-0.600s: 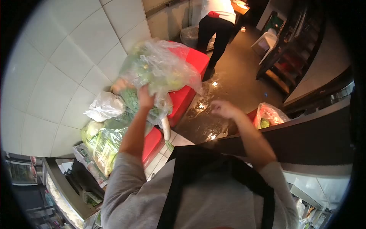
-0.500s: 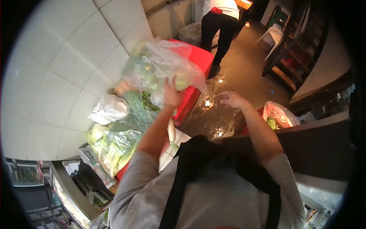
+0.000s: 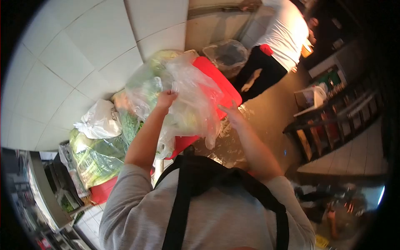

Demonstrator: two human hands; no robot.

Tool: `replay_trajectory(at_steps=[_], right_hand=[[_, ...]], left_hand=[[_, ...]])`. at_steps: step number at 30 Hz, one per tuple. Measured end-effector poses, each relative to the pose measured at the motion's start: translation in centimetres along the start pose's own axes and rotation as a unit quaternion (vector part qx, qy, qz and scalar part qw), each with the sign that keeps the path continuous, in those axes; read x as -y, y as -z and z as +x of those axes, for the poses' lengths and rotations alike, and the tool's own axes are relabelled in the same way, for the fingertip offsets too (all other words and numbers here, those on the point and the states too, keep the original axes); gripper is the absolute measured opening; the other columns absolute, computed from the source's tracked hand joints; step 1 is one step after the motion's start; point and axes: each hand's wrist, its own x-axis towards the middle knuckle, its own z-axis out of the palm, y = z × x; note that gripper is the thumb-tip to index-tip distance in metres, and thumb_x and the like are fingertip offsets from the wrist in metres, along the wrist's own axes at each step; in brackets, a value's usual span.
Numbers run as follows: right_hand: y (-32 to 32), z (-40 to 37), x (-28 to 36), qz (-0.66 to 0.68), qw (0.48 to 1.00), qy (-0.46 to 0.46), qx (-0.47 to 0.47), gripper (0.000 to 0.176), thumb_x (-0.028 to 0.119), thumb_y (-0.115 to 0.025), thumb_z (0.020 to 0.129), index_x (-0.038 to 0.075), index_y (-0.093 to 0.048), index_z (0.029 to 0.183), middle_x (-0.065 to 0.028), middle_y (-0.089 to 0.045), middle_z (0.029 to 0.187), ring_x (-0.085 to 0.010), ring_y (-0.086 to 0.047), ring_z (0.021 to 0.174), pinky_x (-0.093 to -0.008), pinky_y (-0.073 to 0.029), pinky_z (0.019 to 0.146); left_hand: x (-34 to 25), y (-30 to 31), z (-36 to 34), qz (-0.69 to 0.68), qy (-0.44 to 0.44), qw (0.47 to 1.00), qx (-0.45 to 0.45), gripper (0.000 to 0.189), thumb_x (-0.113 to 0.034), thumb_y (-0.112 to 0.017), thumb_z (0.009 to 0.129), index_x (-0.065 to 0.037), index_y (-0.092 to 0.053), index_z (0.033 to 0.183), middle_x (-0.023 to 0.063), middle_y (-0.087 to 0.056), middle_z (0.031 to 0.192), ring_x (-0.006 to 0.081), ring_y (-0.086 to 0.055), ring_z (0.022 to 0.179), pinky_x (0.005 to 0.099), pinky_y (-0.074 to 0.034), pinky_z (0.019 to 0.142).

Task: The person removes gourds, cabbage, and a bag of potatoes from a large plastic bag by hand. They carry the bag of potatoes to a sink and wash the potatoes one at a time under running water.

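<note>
A large clear plastic bag [image 3: 189,91] with green vegetables inside lies over a red surface [image 3: 216,79] by the tiled wall. My left hand [image 3: 166,100] is closed on a fold of this bag, its fingers pinched together. To the right, my right hand [image 3: 234,116] has thumb and fingers apart beside the bag's loose edge and holds nothing. Left of the big bag sit a knotted white plastic bag [image 3: 100,120] and a clear bag of leafy vegetables [image 3: 98,156]. Some greens [image 3: 131,127] show between them, partly covered.
A person in a white shirt [image 3: 287,35] stands just beyond the red surface, near a bin lined with clear plastic [image 3: 227,56]. The floor [image 3: 271,125] looks wet and shiny. Dark wooden steps [image 3: 333,121] stand at the right, with a white chair [image 3: 312,98] behind.
My left hand has closed on the big bag, whose plastic now hangs further toward me. My right hand has moved left toward it. The view has shifted, and the other person stands more upright.
</note>
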Motion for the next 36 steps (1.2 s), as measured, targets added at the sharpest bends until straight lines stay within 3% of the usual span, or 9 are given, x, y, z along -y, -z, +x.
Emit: replay_trajectory(at_steps=[3,11,19,21,23,26,29,31,36], right_hand=[[-3.7,4.3,1.7,-0.001,0.999,0.003,0.042,0.101,0.024,-0.076,0.068,0.005,-0.007,0.140,-0.0181,-0.038,0.131,-0.0251,-0.031,0.124,-0.0390,-0.030,0.099],[-6.0,14.6,8.8,0.110,0.948,-0.095,0.284,0.027,0.020,-0.056,0.085,0.010,-0.057,0.111,0.0015,-0.055,0.070,-0.0109,-0.043,0.046,-0.0287,-0.047,0.045],[20.9,33.6,5.6,0.095,0.981,-0.154,0.065,0.041,0.021,-0.045,0.089,0.001,-0.045,0.124,-0.0154,-0.053,0.117,-0.0271,-0.054,0.103,-0.0389,-0.044,0.089],[24.5,33.8,6.5,0.077,0.935,-0.188,0.291,0.043,0.018,-0.050,0.086,0.001,-0.044,0.125,-0.0149,-0.053,0.116,-0.0249,-0.054,0.103,-0.0379,-0.044,0.088],[26.7,35.7,8.7,-0.045,0.943,-0.183,0.276,0.052,0.017,-0.059,0.079,0.002,-0.044,0.125,-0.0147,-0.047,0.125,-0.0276,-0.049,0.110,-0.0389,-0.041,0.091],[25.2,39.1,13.3,-0.218,0.948,0.053,0.224,0.057,0.016,-0.066,0.073,0.003,-0.045,0.125,-0.0133,-0.041,0.131,-0.0266,-0.046,0.113,-0.0375,-0.037,0.095],[16.7,33.2,21.0,-0.358,0.756,0.537,0.103,0.045,0.013,-0.063,0.075,0.005,-0.050,0.118,-0.0129,-0.044,0.126,-0.0245,-0.046,0.113,-0.0366,-0.035,0.096],[10.3,26.6,21.7,-0.189,0.772,0.514,0.322,0.037,0.006,-0.059,0.074,0.007,-0.054,0.111,-0.0120,-0.050,0.117,-0.0266,-0.049,0.108,-0.0371,-0.037,0.093],[-0.1,24.8,12.7,-0.282,0.442,0.518,0.675,0.056,0.006,-0.060,0.074,0.014,-0.043,0.128,-0.0126,-0.049,0.122,-0.0270,-0.050,0.109,-0.0369,-0.039,0.093]], left_hand=[[-7.1,2.6,-4.7,-0.316,-0.003,0.948,-0.048,0.027,-0.017,-0.051,0.087,-0.007,-0.045,0.112,0.0059,-0.054,0.093,0.0163,-0.056,0.079,0.0315,-0.048,0.066],[-18.7,31.7,-7.3,-0.324,-0.185,0.870,-0.323,0.014,-0.015,-0.047,0.091,-0.002,-0.050,0.096,-0.0033,-0.036,0.058,0.0066,-0.032,0.047,0.0193,-0.028,0.040],[-19.0,19.3,-3.1,0.049,-0.268,0.858,-0.435,0.032,0.001,-0.043,0.088,0.002,-0.042,0.120,0.0217,-0.044,0.122,0.0250,-0.048,0.113,0.0302,-0.044,0.089],[-18.1,16.0,-1.5,0.127,-0.122,0.883,-0.436,0.058,-0.020,-0.059,0.082,-0.012,-0.034,0.134,0.0230,-0.035,0.130,0.0349,-0.040,0.117,0.0373,-0.035,0.097],[-19.3,13.5,-2.2,0.542,0.042,0.676,-0.498,0.067,-0.031,-0.067,0.075,-0.012,-0.037,0.132,0.0201,-0.036,0.128,0.0358,-0.040,0.114,0.0417,-0.035,0.093],[-26.5,0.5,-4.3,0.584,-0.039,0.469,-0.661,0.063,-0.030,-0.069,0.072,-0.013,-0.042,0.127,0.0179,-0.040,0.123,0.0348,-0.039,0.110,0.0440,-0.035,0.089],[-23.5,-7.6,-4.8,0.597,-0.253,0.506,-0.569,0.055,-0.023,-0.076,0.065,-0.017,-0.053,0.115,0.0151,-0.045,0.118,0.0329,-0.041,0.111,0.0428,-0.032,0.094],[-20.3,-12.9,-5.0,0.712,-0.203,0.545,-0.393,0.039,-0.025,-0.074,0.065,-0.018,-0.063,0.102,0.0109,-0.042,0.127,0.0317,-0.038,0.119,0.0509,-0.026,0.099],[-13.5,-18.1,-8.2,0.694,0.111,0.698,-0.135,0.080,-0.038,-0.072,0.064,-0.031,-0.033,0.134,0.0063,-0.016,0.146,0.0259,-0.012,0.136,0.0606,-0.010,0.103]])
